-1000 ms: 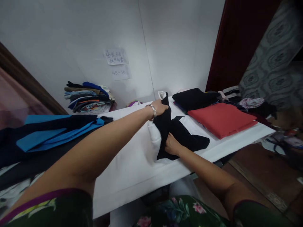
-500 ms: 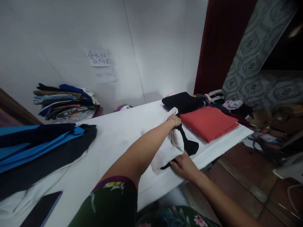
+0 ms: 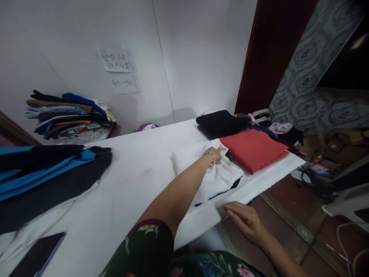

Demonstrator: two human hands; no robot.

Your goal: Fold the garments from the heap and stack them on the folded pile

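A white garment (image 3: 215,181), folded over with a black layer (image 3: 235,184) peeking out along its lower right edge, lies near the front edge of the table. My left hand (image 3: 215,155), with a bracelet at the wrist, is on its upper part, the fingers closed on the white fabric. My right hand (image 3: 246,221) hovers just off the table's front edge, below the garment. Its fingers are loosely bent and nothing shows in them. To the right, close beside the white garment, sits a folded red cloth (image 3: 253,150).
Folded black clothing (image 3: 221,124) lies behind the red cloth. On the left are a tall stack of folded clothes (image 3: 72,119), blue and dark garments (image 3: 52,181) and a dark phone-like device (image 3: 37,256). A white stool (image 3: 346,204) stands at right.
My left hand has laid the white fabric over to the right, covering most of the black layer. My right hand has let go and drawn back off the table toward the lower right.
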